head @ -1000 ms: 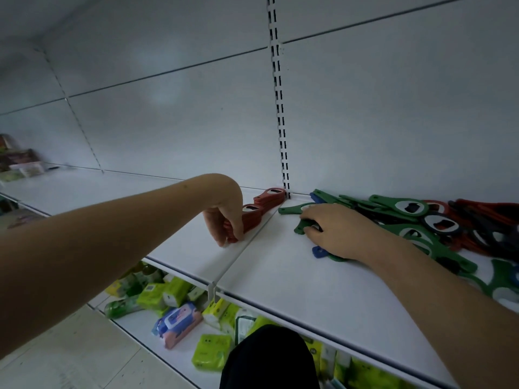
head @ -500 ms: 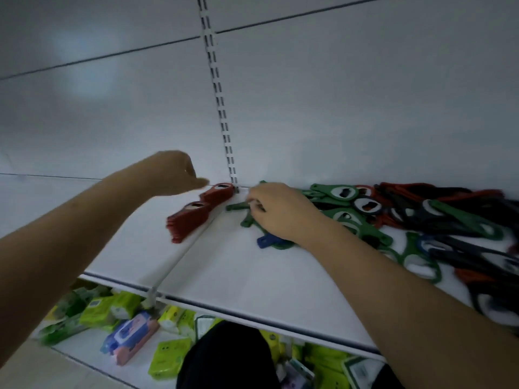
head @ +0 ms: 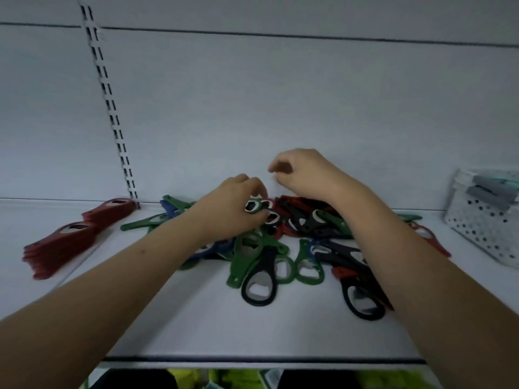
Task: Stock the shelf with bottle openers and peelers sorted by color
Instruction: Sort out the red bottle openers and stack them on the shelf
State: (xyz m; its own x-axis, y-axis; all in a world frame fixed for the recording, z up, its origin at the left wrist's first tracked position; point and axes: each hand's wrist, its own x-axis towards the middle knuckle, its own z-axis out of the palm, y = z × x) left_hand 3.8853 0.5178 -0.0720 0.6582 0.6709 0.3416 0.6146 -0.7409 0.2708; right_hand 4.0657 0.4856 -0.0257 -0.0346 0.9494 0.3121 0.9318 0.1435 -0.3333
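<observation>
- Head view: we see a mixed pile [head: 283,242] of green, black, red and blue openers lying tangled on the white shelf [head: 196,318], in its middle and running toward the back wall.
- Well to the left, two neat red stacks [head: 60,245] lie apart from the pile, so we judge red is partly sorted and the other colours are not yet started.
- Our left hand [head: 224,211] reaches into the top of the pile, its fingers curled round the metal-ringed head of one opener [head: 254,206]; its colour is blurred and we cannot tell it for sure.
- Our right hand [head: 306,174] hovers above the pile near the back wall, fingers loosely curled and grasping nothing.
- A perforated white basket [head: 483,223] sits at the right end of the shelf with grey items in it; what they are is too blurred to say.
- We judge these openers light, flat and stiff, plastic bodies with a metal insert, not fragile.
- The open loops and long handles look interlocked, so lifting one may drag its neighbours.
- We would pinch one by the handle or hook a finger through the ring, and draw it out lengthwise.
- Smooth plastic may slide, so stacks want squaring against the shelf.
</observation>
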